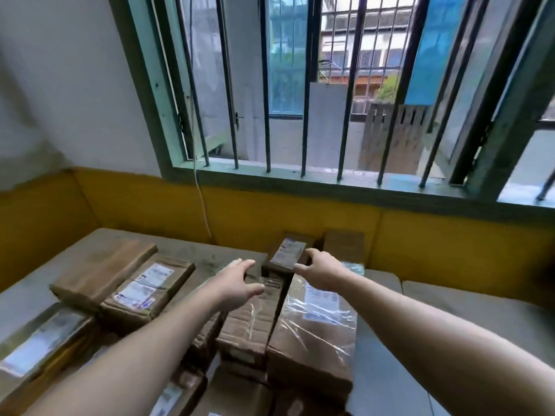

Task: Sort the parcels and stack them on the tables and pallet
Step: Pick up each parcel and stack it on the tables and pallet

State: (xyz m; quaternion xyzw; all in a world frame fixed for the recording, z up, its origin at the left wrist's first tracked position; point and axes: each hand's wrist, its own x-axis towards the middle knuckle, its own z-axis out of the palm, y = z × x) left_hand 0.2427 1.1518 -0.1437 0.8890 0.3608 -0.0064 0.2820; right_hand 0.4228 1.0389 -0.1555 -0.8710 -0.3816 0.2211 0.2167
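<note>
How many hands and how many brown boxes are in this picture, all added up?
Bare hands: 2, the left hand and the right hand
Brown cardboard parcels: at least 10; the heap hides some
Total: at least 12

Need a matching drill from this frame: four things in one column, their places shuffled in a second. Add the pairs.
Things
1. small labelled parcel
2. tape-wrapped parcel
3. unlabelled parcel
4. white cable

Places
a. hanging down the yellow wall
b. under the right hand and forearm
c. back left on the table
d. far end, between the left hand and the right hand

Pairs: 1-d, 2-b, 3-c, 4-a
</note>
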